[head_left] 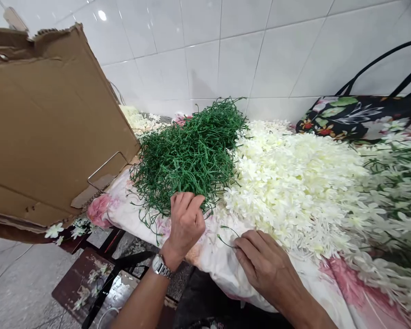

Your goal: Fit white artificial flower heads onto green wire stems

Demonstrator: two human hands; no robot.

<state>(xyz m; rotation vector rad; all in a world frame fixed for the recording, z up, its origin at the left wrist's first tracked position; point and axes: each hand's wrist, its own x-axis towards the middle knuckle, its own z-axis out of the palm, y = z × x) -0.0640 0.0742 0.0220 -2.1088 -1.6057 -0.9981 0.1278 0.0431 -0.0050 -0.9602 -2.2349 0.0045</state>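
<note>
My left hand (pixel 187 221), with a watch (pixel 160 266) on its wrist, is closed at the front edge of a tangled heap of green artificial flower stems (pixel 195 155). Its curled fingers hide whatever is in them. My right hand (pixel 262 262) pinches a thin green plastic stem (pixel 226 242), whose forked, budded ends point left over the cloth. Just beyond that hand lies a wide heap of white artificial blossoms (pixel 294 183). Both heaps rest on a white cloth with pink flowers (pixel 222 269).
On the left a large cardboard box (pixel 48 128) stands beside the cloth, near a bent metal wire (pixel 106 167). White flowers on green stems (pixel 397 183) are piled at the right. A black floral bag (pixel 363 116) leans by the tiled wall (pixel 239 59). Below left is a brown stool (pixel 78 283).
</note>
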